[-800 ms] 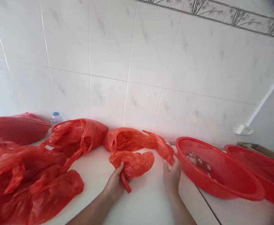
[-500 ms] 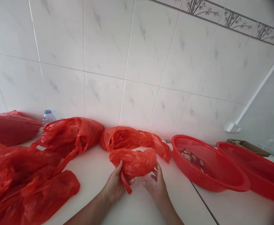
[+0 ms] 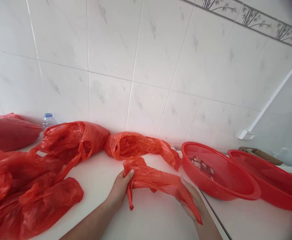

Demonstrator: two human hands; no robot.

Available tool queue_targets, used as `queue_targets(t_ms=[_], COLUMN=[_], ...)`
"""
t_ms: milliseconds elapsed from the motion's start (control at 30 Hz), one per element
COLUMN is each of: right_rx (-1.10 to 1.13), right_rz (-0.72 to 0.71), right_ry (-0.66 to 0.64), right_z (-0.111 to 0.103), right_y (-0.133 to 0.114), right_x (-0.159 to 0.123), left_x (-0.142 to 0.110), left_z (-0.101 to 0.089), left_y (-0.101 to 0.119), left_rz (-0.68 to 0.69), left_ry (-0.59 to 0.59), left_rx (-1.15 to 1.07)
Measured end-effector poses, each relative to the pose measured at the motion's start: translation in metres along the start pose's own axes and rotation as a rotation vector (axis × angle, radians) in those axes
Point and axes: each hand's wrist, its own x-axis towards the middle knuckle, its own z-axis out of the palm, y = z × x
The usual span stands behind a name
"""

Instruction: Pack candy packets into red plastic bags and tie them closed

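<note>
A crumpled red plastic bag point(image 3: 154, 178) is stretched between my two hands above the white table. My left hand point(image 3: 122, 185) pinches its left end, thumb on top, and a narrow strip of the bag dangles below. At the bag's other end, my right hand point(image 3: 192, 196) is closed on the plastic, with its fingers partly behind the bag and a twisted strip hanging over the wrist. Just behind it lies another bunched red bag point(image 3: 126, 146), near the wall. A large heap of red bags point(image 3: 36, 200) spreads to my left.
Right of my hands stands a red plastic basket point(image 3: 221, 190) with small dark packets point(image 3: 202, 166) inside. A second red basket point(image 3: 273, 186) sits beside it. A blue-capped bottle point(image 3: 49, 120) and a full red bag point(image 3: 11, 133) are at the back left; a cardboard box point(image 3: 266, 156) is back right.
The bag was a rounded bundle, with my right hand loosely at its side. Now it is pulled out lengthwise, and my right hand has moved right, gripping its end.
</note>
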Motion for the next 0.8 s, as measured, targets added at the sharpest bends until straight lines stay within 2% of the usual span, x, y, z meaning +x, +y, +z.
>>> queue_targets(t_ms=[67,133,200,233,300,367,433,500,633,700,800], right_rx=[0.136,0.198,0.173,0.148,0.102,0.088,0.113,0.178,0.354,0.368,0.199], right_rz=[0.108,0.193,0.227,0.234,0.245,0.25,0.25,0.248,0.19,0.166,0.155], right_ry=[0.069,0.118,0.143,0.14,0.103,0.048,-0.023,-0.107,-0.257,-0.265,-0.246], right_z=[-0.003,-0.007,-0.011,-0.013,-0.014,-0.013,-0.011,-0.008,0.0,0.006,0.019], right_y=[0.003,0.008,0.013,0.015,0.017,0.018,0.017,0.016,0.02,0.024,0.034], right_x=[0.004,0.01,0.015,0.016,0.016,0.014,0.011,0.01,0.012,0.013,0.01], left_x=[0.0,0.002,0.003,0.002,-0.002,-0.007,-0.012,-0.015,-0.017,-0.017,-0.016], left_z=[-0.001,-0.003,-0.005,-0.005,-0.002,0.004,0.009,0.013,0.014,0.016,0.019], left_y=[0.0,-0.001,-0.001,-0.002,-0.004,-0.009,-0.014,-0.018,-0.017,-0.014,-0.012], left_rz=[0.057,0.136,0.305,0.436,0.698,0.811,0.755,0.644,0.381,0.327,0.28], left_ry=[0.074,0.196,0.26,0.226,0.044,-0.158,-0.24,-0.248,-0.206,-0.171,-0.091], left_rx=[0.111,0.207,0.336,0.455,0.744,0.981,1.066,1.09,0.919,0.834,0.744])
